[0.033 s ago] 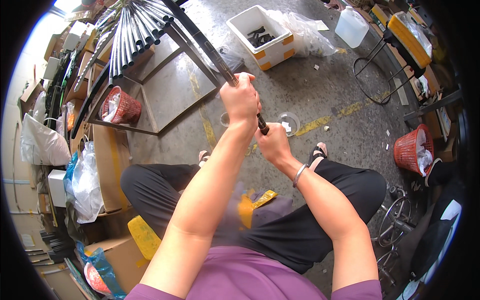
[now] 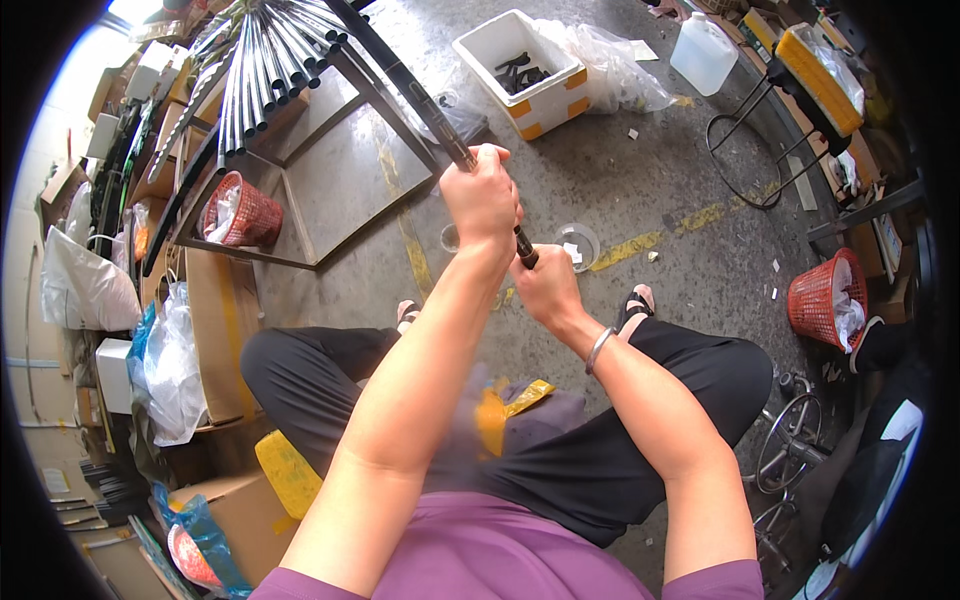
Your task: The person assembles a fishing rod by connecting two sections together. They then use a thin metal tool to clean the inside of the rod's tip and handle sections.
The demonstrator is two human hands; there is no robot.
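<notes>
A long, slim dark pole (image 2: pixel 425 105) with glossy brownish bands slants from the top of the view down towards me. My left hand (image 2: pixel 482 200) is closed around it, higher up and farther from me. Just below and to the right, my right hand (image 2: pixel 548 287) grips the pole's near end, its thumb laid along it. A short stretch of the pole shows between the two hands. Past the pole's left side, a fanned bundle of dark shiny tubes (image 2: pixel 262 85) rests over a metal frame (image 2: pixel 370 220).
A white foam box (image 2: pixel 490 45) holding black pieces stands ahead, near a translucent jug (image 2: pixel 703 55). Red baskets (image 2: pixel 258 215) sit left and right. A yellow-topped stool (image 2: pixel 820 80) is far right. Cartons and bags (image 2: pixel 175 370) crowd my left. Clear round lids (image 2: pixel 592 237) lie by my feet.
</notes>
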